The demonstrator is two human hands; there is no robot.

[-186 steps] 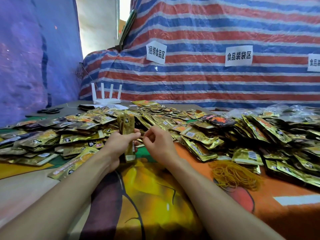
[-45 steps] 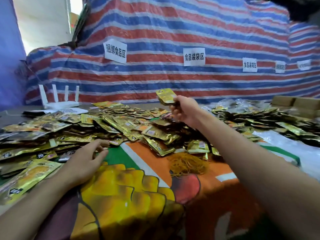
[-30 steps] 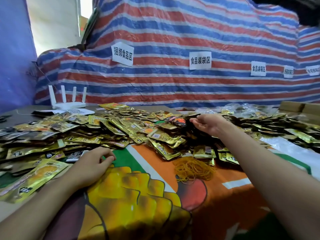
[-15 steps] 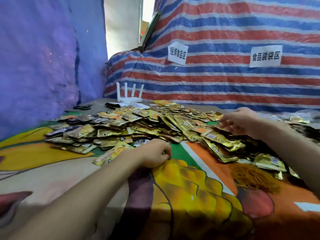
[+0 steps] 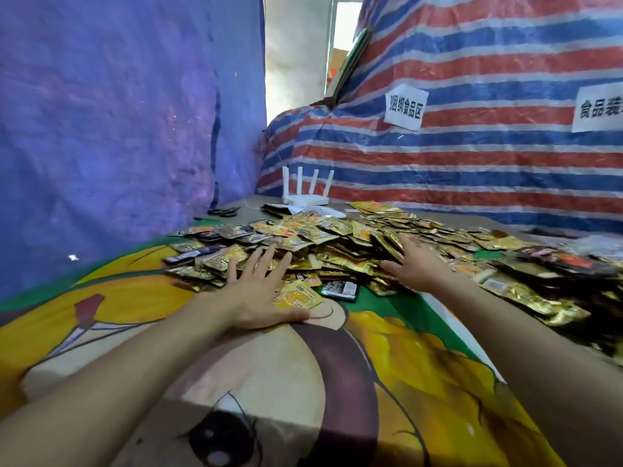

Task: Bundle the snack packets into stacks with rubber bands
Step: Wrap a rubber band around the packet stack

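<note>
Hundreds of snack packets [image 5: 337,244], loose, in a shallow heap across the far half of the printed cloth [image 5: 303,382]. Mostly gold foil, a few dark ones.

Handling, my read: light, thin, floppy, slick. They'll slide over each other, so a stack will skew unless its edges get squared against the cloth. Best hold is probably a pinch across the flat faces, thumb on one side and fingers on the other, mid-length.

Left hand [image 5: 256,291]: palm down, fingers spread, flat on the heap's near edge, just beside a yellow packet [image 5: 298,294].

Right hand [image 5: 414,264]: palm down, fingers straight, laid on the heap further right. Neither holds anything.

No rubber bands in view.

Behind the heap: white router [image 5: 305,190], scissors [image 5: 222,212] back-left, striped tarp [image 5: 472,156] with paper labels [image 5: 405,102].
</note>
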